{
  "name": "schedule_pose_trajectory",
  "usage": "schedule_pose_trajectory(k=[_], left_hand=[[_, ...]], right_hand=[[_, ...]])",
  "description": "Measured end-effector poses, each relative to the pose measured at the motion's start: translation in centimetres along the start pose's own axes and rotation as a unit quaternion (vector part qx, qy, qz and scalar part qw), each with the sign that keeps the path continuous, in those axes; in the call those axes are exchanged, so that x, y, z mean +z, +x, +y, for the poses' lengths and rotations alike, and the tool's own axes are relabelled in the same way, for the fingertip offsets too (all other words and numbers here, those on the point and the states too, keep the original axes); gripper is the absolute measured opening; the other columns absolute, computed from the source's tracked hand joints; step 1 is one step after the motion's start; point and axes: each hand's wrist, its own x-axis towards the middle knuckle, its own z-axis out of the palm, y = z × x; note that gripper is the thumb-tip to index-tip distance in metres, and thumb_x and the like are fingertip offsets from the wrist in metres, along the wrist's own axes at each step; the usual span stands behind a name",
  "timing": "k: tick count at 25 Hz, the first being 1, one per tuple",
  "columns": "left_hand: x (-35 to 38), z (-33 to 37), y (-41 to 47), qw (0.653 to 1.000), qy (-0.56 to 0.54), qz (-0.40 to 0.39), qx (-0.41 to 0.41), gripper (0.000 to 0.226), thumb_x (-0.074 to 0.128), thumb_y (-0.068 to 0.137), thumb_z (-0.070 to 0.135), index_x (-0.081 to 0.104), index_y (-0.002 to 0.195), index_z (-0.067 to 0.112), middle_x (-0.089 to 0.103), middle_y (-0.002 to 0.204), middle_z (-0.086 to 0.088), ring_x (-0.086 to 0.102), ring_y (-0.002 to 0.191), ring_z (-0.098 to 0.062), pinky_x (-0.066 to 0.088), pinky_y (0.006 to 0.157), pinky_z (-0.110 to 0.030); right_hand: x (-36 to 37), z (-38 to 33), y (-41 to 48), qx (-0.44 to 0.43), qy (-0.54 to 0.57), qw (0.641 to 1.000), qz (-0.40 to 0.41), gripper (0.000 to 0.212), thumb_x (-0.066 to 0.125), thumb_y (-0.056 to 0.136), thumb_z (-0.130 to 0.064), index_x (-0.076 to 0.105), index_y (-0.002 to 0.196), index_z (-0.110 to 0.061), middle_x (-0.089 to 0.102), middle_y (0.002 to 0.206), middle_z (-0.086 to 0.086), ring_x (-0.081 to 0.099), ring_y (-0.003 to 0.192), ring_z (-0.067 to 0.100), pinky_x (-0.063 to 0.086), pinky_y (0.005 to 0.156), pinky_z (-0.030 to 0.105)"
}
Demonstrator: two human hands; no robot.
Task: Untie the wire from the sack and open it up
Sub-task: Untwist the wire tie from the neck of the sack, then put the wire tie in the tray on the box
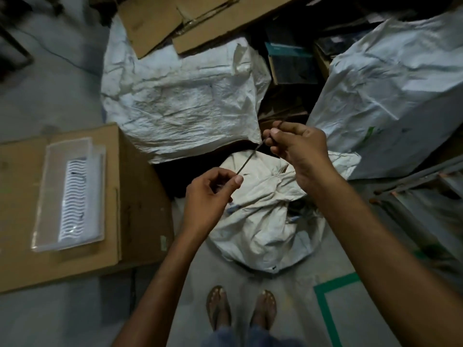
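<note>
A grey floor (62, 319) carries the clutter: two big white sacks, one at upper centre (180, 101) and one at the right (390, 91), a flat cardboard box (130, 196) at the left with a clear plastic tray (72, 196) lying on it, and green tape (325, 304) marking the floor near the person's sandalled feet (240, 309).

The sack (260, 211) that matters is the smaller, crumpled one on the floor just ahead of the feet, its neck bunched up towards the hands.

Above it, the right hand (298, 151) and the left hand (213, 194) hold a short dark wire (250, 159) stretched between them, each with thumb and forefinger pinched shut on an end.

The wire looks to be off the neck or nearly so; whether any turn is around the cloth is hidden by the right hand. So the untying seems almost done. Next comes dropping the wire and spreading the gathered mouth wide with both hands.
</note>
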Motion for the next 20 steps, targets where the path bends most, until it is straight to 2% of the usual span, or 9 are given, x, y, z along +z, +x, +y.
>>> schedule_pose_trajectory(k=[3,8,12,15,18,20], left_hand=[[-6.1,2.4,-3.3,0.999,0.025,0.028,0.007,0.002,0.077,0.091,0.022,0.076,0.092,0.021,0.076,0.083,0.005,0.070,0.070,-0.019,0.059,0.062,-0.038],[-17.1,1.9,-7.3,0.995,0.042,0.085,-0.020,0.016,0.076,0.089,0.006,0.077,0.106,0.008,0.078,0.088,-0.001,0.069,0.064,-0.006,0.053,0.060,-0.018],[-25.3,-0.6,-8.4,0.990,0.045,0.129,-0.047,0.024,0.078,0.087,0.008,0.077,0.111,0.011,0.078,0.102,0.003,0.073,0.064,-0.016,0.056,0.061,-0.025],[-30.5,-2.0,-9.0,0.985,0.036,0.154,-0.075,0.030,0.079,0.088,0.011,0.074,0.118,0.013,0.076,0.112,0.006,0.074,0.067,-0.017,0.059,0.064,-0.026],[-34.6,-3.9,-8.9,0.976,0.034,0.189,-0.104,0.027,0.075,0.091,0.015,0.074,0.118,0.015,0.076,0.109,0.008,0.074,0.073,-0.014,0.055,0.065,-0.018],[-36.4,-5.0,-8.7,0.969,0.033,0.212,-0.120,0.022,0.071,0.094,0.015,0.074,0.115,0.016,0.077,0.103,0.008,0.074,0.073,-0.011,0.053,0.064,-0.019]], right_hand=[[4.4,-1.7,-3.7,0.018,-0.014,0.999,-0.043,0.009,0.070,0.092,0.002,0.072,0.097,-0.006,0.078,0.082,0.007,0.072,0.071,0.012,0.059,0.067,0.020],[14.5,-0.5,-7.1,0.054,-0.055,0.989,-0.123,0.015,0.071,0.093,-0.001,0.072,0.107,0.001,0.077,0.094,0.013,0.073,0.075,0.014,0.056,0.063,0.019],[22.8,1.9,-8.6,0.097,-0.084,0.977,-0.169,0.011,0.069,0.095,-0.005,0.070,0.106,-0.004,0.075,0.088,0.007,0.072,0.072,0.013,0.056,0.059,0.018],[28.9,3.9,-9.3,0.122,-0.088,0.970,-0.190,0.006,0.068,0.095,-0.003,0.068,0.100,-0.006,0.073,0.085,0.008,0.073,0.068,0.013,0.057,0.057,0.018],[33.8,6.1,-9.3,0.123,-0.116,0.963,-0.209,0.007,0.067,0.095,0.000,0.067,0.091,-0.006,0.072,0.081,0.011,0.072,0.062,0.014,0.056,0.056,0.020],[36.2,7.4,-8.9,0.115,-0.140,0.960,-0.212,0.011,0.068,0.094,0.002,0.065,0.086,-0.006,0.071,0.079,0.012,0.070,0.061,0.015,0.057,0.056,0.022]])
